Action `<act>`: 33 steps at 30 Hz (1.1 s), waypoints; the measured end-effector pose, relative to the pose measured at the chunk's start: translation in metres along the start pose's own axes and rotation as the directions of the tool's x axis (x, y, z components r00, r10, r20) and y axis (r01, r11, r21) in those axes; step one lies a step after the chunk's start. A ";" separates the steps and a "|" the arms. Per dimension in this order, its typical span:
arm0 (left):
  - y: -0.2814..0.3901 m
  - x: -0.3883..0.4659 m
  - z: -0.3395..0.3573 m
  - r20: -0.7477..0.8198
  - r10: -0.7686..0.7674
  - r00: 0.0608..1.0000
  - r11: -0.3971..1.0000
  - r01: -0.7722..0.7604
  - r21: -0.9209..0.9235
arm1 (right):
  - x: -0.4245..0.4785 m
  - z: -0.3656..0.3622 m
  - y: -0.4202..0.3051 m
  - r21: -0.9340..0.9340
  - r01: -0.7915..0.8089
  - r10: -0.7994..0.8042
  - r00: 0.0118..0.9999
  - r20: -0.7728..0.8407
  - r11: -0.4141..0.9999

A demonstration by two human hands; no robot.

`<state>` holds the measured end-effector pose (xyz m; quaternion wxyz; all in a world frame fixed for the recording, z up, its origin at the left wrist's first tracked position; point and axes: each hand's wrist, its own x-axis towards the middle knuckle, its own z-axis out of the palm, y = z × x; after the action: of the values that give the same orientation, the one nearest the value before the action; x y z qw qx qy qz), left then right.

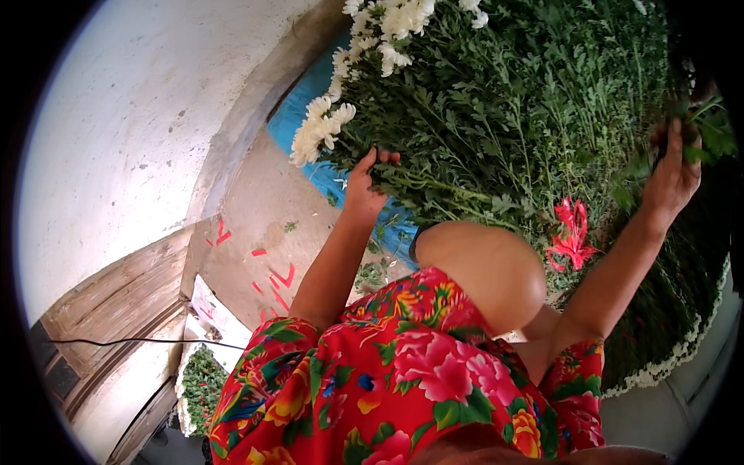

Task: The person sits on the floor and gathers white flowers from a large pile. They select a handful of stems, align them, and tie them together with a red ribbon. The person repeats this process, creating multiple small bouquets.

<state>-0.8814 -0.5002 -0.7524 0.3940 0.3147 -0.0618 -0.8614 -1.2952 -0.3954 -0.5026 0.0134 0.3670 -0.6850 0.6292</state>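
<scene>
Before me lies a large heap of white chrysanthemums (401,17), their long leafy green stems (500,110) pointing mostly to the right. My left hand (367,181) grips several stems at the near left edge of the heap, just below a cluster of white blooms (319,129). Far out to the right, my right hand (677,157) is closed around leafy green cuttings (712,131); the dark rim of the view hides part of it. Between my arms, a bunch of red plastic ties (571,235) rests on the stems, near my bent knee (482,270).
Blue plastic sheeting (290,116) lies under the heap. Red tie scraps (282,276) and leaf bits litter the concrete floor (261,203). A whitewashed wall (128,116) and wooden door (122,285) bound the left. More flowers lie at right (668,331) and lower left (202,383). A black cable (145,340) crosses there.
</scene>
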 end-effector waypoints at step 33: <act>-0.019 0.072 0.098 0.043 -0.056 0.998 0.972 0.044 0.231 | -0.194 0.129 0.035 -0.198 0.219 -0.025 0.729 0.685 0.955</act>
<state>-0.9868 -0.5524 -0.7171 0.3314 0.3382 -0.1629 -0.8656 -1.1142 -0.4156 -0.6521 -0.1451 0.6093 -0.6949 0.3533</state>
